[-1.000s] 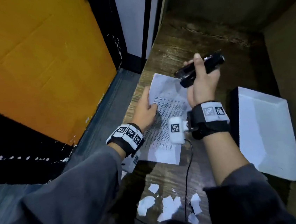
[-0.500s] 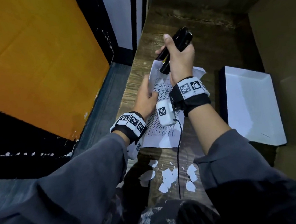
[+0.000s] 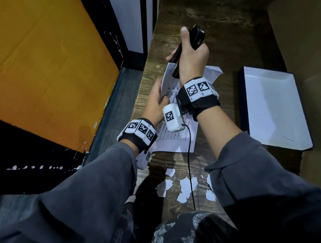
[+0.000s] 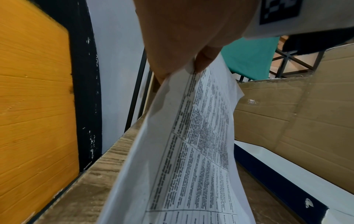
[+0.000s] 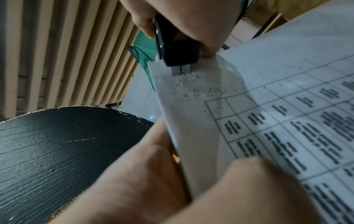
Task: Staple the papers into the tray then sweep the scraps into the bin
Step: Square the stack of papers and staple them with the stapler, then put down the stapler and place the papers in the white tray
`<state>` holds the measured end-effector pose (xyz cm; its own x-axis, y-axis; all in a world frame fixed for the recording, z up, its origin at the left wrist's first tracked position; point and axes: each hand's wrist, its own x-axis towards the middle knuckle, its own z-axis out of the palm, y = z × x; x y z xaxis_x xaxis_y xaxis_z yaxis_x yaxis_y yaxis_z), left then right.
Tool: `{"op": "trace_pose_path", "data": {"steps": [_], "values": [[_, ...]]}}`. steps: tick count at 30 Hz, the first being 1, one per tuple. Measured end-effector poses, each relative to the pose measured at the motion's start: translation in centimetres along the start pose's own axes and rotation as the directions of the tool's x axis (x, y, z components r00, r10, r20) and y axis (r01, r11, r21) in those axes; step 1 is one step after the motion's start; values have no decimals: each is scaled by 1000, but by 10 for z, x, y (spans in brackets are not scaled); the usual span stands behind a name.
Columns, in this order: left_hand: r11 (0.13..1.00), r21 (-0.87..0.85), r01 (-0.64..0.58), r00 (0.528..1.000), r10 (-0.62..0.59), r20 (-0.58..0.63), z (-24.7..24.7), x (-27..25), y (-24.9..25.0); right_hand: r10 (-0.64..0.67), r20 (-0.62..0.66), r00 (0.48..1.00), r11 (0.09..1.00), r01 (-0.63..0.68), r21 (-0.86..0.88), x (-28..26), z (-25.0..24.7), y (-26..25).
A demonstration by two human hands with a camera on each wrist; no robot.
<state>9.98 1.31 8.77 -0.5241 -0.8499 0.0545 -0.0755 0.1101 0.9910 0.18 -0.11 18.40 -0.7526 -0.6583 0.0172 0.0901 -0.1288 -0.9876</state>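
Note:
Printed papers (image 3: 177, 139) lie on the wooden table (image 3: 216, 42), their far left corner lifted. My left hand (image 3: 162, 98) pinches that left edge between thumb and fingers (image 4: 205, 59). My right hand (image 3: 186, 53) grips a black stapler (image 3: 196, 36), held steeply. In the right wrist view the stapler (image 5: 178, 51) has its mouth on the top corner of the papers (image 5: 287, 121). The white tray (image 3: 273, 105) with dark rim lies empty to the right. Several torn white scraps (image 3: 186, 188) lie near the table's front edge.
Brown cardboard walls (image 3: 305, 37) close off the right and back of the table. An orange panel (image 3: 31, 65) stands left, beyond the table's left edge and a dark floor strip (image 3: 115, 110). A black cable (image 3: 189, 167) runs from the wrist camera across the scraps.
My right hand has carried the stapler left and down onto the papers' top corner. My left hand went from pressing the sheet to pinching and lifting its left edge.

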Motion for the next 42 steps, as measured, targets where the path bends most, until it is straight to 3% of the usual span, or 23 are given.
{"op": "trace_pose_path", "data": {"steps": [8, 10, 13, 16, 17, 19, 21, 23, 24, 26, 31, 36, 40, 42], "values": [[996, 85, -7, 997, 1, 74, -12, 9, -12, 109, -104, 989, 991, -100, 94, 9, 6, 10], [996, 83, 12, 997, -18, 78, -12, 12, -18, 120, -70, 990, 988, -112, 106, 15, 8, 19], [993, 25, 114, 993, -114, 22, -12, 19, -27, 124, 12, 992, 973, -124, 195, 33, 7, 34], [970, 51, 238, 967, -232, -108, -13, 31, -41, 207, -29, 978, 940, -191, 284, 73, -14, 51], [957, 72, 280, 950, -265, -163, -14, 35, -47, 239, -63, 969, 951, -220, 217, 89, -26, 57], [936, 95, 340, 923, -312, -225, -17, 41, -63, 272, -116, 955, 952, -285, -109, 116, -55, 75], [921, 89, 379, 904, -348, -250, -19, 46, -75, 343, -139, 929, 799, -367, -477, 133, -89, 98], [915, 52, 400, 888, -373, -269, -18, 50, -83, 451, -191, 872, 521, -431, -737, 144, -124, 125], [915, 33, 401, 883, -377, -281, -17, 52, -86, 499, -206, 842, 396, -433, -810, 147, -139, 137], [917, 11, 398, 877, -377, -298, -17, 55, -93, 548, -208, 810, 263, -403, -877, 152, -159, 157], [917, -24, 398, 878, -388, -280, -12, 61, -105, 509, -228, 830, 100, -320, -942, 167, -180, 196], [924, -3, 383, 890, -370, -266, -8, 66, -105, 392, -196, 899, 87, -248, -965, 184, -184, 220], [923, 38, 383, 893, -360, -270, -7, 70, -96, 384, -224, 896, 88, -277, -957, 176, -182, 221], [928, 14, 371, 901, -357, -247, -7, 72, -84, 243, -137, 960, 67, -158, -985, 162, -181, 212]]}}
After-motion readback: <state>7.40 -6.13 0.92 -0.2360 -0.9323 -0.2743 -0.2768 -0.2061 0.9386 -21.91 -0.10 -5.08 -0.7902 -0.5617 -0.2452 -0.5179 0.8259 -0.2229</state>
